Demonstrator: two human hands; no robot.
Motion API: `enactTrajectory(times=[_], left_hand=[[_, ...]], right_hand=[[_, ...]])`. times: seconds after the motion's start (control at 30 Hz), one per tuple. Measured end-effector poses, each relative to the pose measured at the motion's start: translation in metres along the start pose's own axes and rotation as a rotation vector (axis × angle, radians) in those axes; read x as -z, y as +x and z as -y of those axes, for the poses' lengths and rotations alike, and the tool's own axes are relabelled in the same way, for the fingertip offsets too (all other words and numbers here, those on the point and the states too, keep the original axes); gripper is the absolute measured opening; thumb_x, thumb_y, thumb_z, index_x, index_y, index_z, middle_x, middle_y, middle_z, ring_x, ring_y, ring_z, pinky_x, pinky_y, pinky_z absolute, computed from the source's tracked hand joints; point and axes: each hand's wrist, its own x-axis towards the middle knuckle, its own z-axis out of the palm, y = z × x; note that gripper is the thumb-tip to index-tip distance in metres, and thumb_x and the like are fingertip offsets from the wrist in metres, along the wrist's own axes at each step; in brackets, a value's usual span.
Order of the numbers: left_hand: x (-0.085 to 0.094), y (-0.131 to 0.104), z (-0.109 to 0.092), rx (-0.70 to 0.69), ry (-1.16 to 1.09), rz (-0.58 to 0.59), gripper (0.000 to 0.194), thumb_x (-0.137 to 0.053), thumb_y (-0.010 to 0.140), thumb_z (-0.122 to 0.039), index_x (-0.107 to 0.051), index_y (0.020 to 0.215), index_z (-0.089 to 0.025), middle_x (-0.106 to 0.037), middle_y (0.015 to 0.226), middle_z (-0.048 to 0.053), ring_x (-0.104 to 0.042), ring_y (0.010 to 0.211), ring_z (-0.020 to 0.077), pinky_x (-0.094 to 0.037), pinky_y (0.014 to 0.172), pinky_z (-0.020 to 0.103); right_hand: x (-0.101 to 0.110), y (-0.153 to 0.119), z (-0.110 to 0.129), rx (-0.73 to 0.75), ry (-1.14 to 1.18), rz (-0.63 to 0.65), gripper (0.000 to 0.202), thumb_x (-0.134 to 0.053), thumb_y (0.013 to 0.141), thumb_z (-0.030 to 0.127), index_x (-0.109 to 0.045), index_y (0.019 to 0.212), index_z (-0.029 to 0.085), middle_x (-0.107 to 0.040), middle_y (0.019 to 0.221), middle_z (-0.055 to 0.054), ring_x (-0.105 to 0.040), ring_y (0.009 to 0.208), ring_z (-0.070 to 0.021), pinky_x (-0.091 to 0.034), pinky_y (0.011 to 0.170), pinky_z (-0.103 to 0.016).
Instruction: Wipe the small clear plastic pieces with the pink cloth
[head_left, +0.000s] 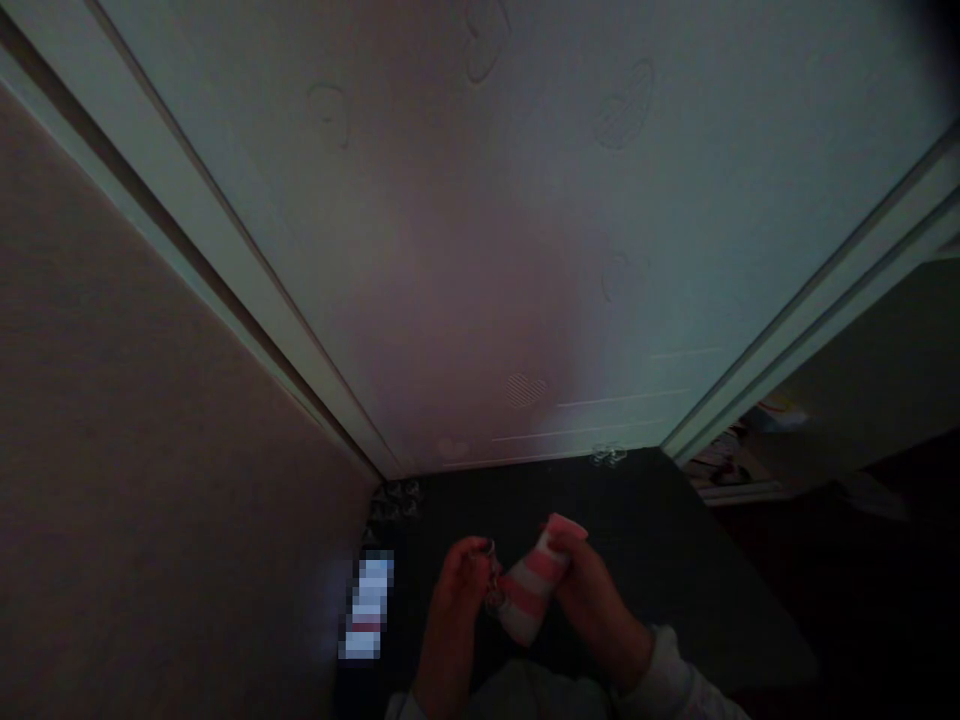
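My right hand (583,572) is closed round the upper end of a sock (531,585) with pink and white stripes, which hangs down toward the left. Close beside it, my left hand (459,580) is closed on a small clear object (493,580) with a dark, round-looking end. This object is at the sock's left side; the dim light hides whether the two touch. Both hands are above a dark flat surface (637,560).
A pale panel with raised hearts (480,250) rises behind the surface. Several small clear objects (394,498) are at the back left corner, and more clear pieces (609,455) lie by the panel. A lit, blurred-out screen (367,607) is at left, beside a wall (165,450).
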Motion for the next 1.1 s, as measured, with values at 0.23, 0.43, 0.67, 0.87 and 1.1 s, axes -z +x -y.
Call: enactTrajectory(times=[0.23,0.43,0.67,0.87,1.1], left_hand=[[-0.005,-0.002,0.001,0.037,0.069,0.005,0.052,-0.063,0.073,-0.055,-0.058,0.11,-0.02,-0.067,0.096,0.006,-0.063,0.088,0.0237,-0.048,0.074,0.03],[-0.008,0.003,0.01,0.011,0.106,0.078,0.044,-0.063,0.077,-0.04,-0.055,0.115,-0.02,-0.069,0.103,0.009,-0.062,0.098,0.0258,-0.046,0.083,0.033],[-0.007,0.006,0.018,-0.111,0.271,0.099,0.017,-0.059,0.081,-0.035,-0.056,0.088,-0.02,-0.071,0.082,0.005,-0.066,0.078,0.0237,-0.047,0.068,0.029],[-0.011,0.004,0.011,-0.127,0.274,0.115,0.013,-0.057,0.082,-0.031,-0.061,0.088,-0.02,-0.073,0.086,0.006,-0.067,0.082,0.0244,-0.048,0.072,0.03],[-0.01,0.002,0.009,-0.131,0.25,0.172,0.019,-0.059,0.08,-0.032,-0.066,0.092,-0.019,-0.073,0.094,0.008,-0.065,0.088,0.0256,-0.047,0.079,0.032]], right_hand=[[-0.016,-0.01,-0.008,-0.096,0.15,-0.116,0.021,-0.061,0.07,0.031,-0.056,0.089,0.025,-0.059,0.079,0.003,-0.06,0.072,-0.0187,-0.051,0.068,-0.033],[-0.035,-0.026,0.001,-0.19,0.264,-0.026,0.02,-0.063,0.07,0.025,-0.058,0.089,0.023,-0.061,0.082,0.002,-0.061,0.074,-0.0186,-0.051,0.072,-0.033],[-0.038,-0.031,0.014,-0.181,0.287,0.096,0.011,-0.067,0.064,0.021,-0.062,0.074,0.02,-0.061,0.079,0.0,-0.059,0.079,-0.0196,-0.048,0.076,-0.033],[-0.038,-0.033,0.016,-0.133,0.217,0.1,0.01,-0.069,0.063,0.025,-0.063,0.071,0.021,-0.06,0.082,-0.001,-0.058,0.082,-0.0208,-0.046,0.078,-0.034],[-0.034,-0.026,0.012,-0.059,0.047,0.097,0.015,-0.069,0.066,0.029,-0.061,0.074,0.02,-0.059,0.08,-0.001,-0.056,0.079,-0.0208,-0.046,0.075,-0.033]])
